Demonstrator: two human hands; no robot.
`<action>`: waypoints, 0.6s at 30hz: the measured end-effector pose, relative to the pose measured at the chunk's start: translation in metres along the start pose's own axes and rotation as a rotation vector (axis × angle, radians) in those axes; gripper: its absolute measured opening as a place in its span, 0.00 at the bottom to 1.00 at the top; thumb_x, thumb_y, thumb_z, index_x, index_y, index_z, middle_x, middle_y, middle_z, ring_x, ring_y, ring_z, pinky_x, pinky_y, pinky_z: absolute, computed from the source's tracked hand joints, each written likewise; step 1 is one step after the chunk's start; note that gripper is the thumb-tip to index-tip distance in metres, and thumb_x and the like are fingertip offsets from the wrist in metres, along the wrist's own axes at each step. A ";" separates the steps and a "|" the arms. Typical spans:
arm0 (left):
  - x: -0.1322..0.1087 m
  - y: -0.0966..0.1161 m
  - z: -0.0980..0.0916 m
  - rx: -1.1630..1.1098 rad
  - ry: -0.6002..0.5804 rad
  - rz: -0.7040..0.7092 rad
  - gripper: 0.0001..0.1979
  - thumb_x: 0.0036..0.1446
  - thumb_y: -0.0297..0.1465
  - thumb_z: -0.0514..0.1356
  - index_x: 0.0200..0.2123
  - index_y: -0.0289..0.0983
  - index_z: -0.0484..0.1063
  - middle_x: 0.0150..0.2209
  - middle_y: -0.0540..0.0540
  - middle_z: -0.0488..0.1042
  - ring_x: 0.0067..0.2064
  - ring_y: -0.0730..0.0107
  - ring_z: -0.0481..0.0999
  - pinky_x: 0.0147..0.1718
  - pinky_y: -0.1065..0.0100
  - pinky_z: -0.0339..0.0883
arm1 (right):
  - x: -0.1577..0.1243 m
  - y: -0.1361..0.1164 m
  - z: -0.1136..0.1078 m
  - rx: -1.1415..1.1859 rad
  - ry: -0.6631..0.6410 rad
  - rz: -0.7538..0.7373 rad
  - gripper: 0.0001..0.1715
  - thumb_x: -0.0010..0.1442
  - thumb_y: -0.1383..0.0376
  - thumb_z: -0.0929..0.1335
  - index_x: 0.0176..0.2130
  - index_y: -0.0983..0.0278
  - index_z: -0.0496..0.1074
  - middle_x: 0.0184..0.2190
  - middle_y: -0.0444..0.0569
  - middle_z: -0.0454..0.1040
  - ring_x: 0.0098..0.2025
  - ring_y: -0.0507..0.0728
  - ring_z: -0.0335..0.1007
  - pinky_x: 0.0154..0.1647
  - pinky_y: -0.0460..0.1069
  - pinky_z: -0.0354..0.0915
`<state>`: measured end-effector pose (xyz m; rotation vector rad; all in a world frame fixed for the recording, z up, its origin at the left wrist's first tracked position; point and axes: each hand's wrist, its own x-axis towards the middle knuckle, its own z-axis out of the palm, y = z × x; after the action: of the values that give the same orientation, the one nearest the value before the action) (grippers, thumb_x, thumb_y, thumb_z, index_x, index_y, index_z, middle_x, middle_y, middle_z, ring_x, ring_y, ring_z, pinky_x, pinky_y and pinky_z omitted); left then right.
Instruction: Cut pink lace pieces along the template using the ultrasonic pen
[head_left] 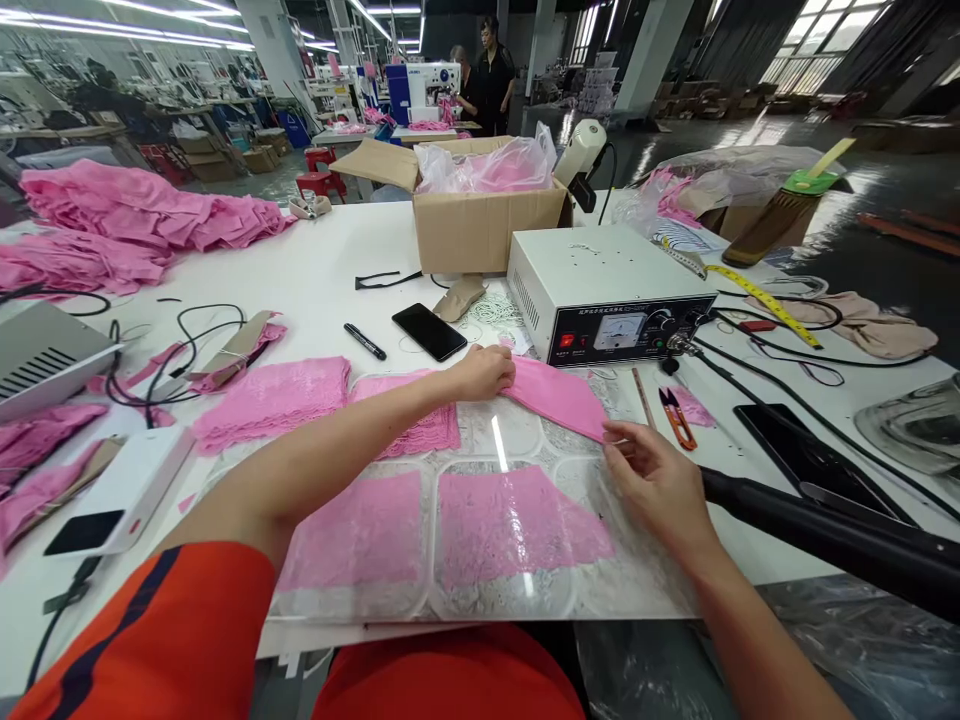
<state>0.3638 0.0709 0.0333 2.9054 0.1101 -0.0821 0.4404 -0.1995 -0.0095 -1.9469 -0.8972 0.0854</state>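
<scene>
A smooth pink fabric piece (559, 393) is stretched slantwise between my two hands, over a clear plastic template sheet (491, 437). My left hand (484, 373) is closed on its far left end, fingers bent round the edge. At the near right corner, my right hand (649, 475) pinches the cloth between thumb and fingers. Under the clear sheet in front of me show a squarish pink lace piece (367, 530) and a tapered one (517, 525). Stacks of pink lace (274, 400) lie to the left, one partly hidden by my left forearm.
A control box with a dial (615, 290) stands behind my right hand, near orange thread snips (677, 418). A black cable-like handle (825, 535) crosses at right. Also here: a phone (429, 332), a marker (365, 341), a cardboard box (487, 230), a white device (124, 490) and heaped pink fabric (150, 210).
</scene>
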 end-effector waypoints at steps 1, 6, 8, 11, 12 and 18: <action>0.001 0.000 -0.004 -0.001 -0.009 -0.008 0.09 0.62 0.26 0.54 0.33 0.34 0.74 0.42 0.43 0.73 0.45 0.62 0.72 0.47 0.60 0.62 | 0.004 -0.002 0.002 -0.033 -0.002 -0.044 0.14 0.58 0.58 0.66 0.42 0.62 0.75 0.36 0.50 0.76 0.31 0.54 0.72 0.31 0.49 0.70; 0.004 0.000 -0.022 0.001 -0.061 -0.040 0.12 0.65 0.36 0.59 0.44 0.33 0.72 0.45 0.44 0.73 0.45 0.64 0.74 0.47 0.57 0.70 | 0.019 -0.011 0.014 -0.273 -0.015 -0.216 0.13 0.60 0.61 0.64 0.40 0.62 0.75 0.37 0.51 0.76 0.30 0.54 0.71 0.33 0.51 0.69; 0.006 0.001 -0.027 0.004 -0.081 -0.049 0.14 0.65 0.37 0.59 0.48 0.33 0.71 0.47 0.43 0.73 0.46 0.64 0.75 0.46 0.56 0.71 | 0.023 -0.015 0.020 -0.375 -0.012 -0.238 0.13 0.60 0.61 0.65 0.41 0.63 0.75 0.39 0.52 0.76 0.34 0.56 0.72 0.35 0.52 0.69; 0.012 0.002 -0.030 0.005 -0.105 -0.062 0.15 0.65 0.37 0.59 0.50 0.34 0.70 0.49 0.42 0.72 0.47 0.63 0.75 0.46 0.56 0.72 | 0.030 -0.019 0.033 -0.457 -0.015 -0.244 0.13 0.58 0.60 0.67 0.41 0.64 0.75 0.40 0.53 0.76 0.39 0.59 0.73 0.38 0.53 0.68; 0.014 0.003 -0.030 0.004 -0.112 -0.065 0.16 0.65 0.37 0.59 0.51 0.34 0.70 0.50 0.42 0.72 0.48 0.62 0.75 0.47 0.56 0.72 | 0.032 -0.021 0.037 -0.469 -0.014 -0.246 0.13 0.58 0.59 0.67 0.41 0.64 0.75 0.40 0.53 0.76 0.40 0.60 0.73 0.38 0.53 0.67; 0.022 0.002 -0.027 -0.038 -0.140 -0.080 0.16 0.65 0.37 0.59 0.52 0.34 0.69 0.51 0.42 0.72 0.48 0.62 0.75 0.46 0.56 0.73 | 0.040 -0.024 0.051 -0.525 -0.005 -0.271 0.10 0.58 0.63 0.66 0.39 0.63 0.74 0.39 0.53 0.76 0.36 0.59 0.71 0.34 0.51 0.63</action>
<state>0.3868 0.0769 0.0587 2.8468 0.2006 -0.2933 0.4352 -0.1307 -0.0071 -2.2737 -1.2713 -0.3352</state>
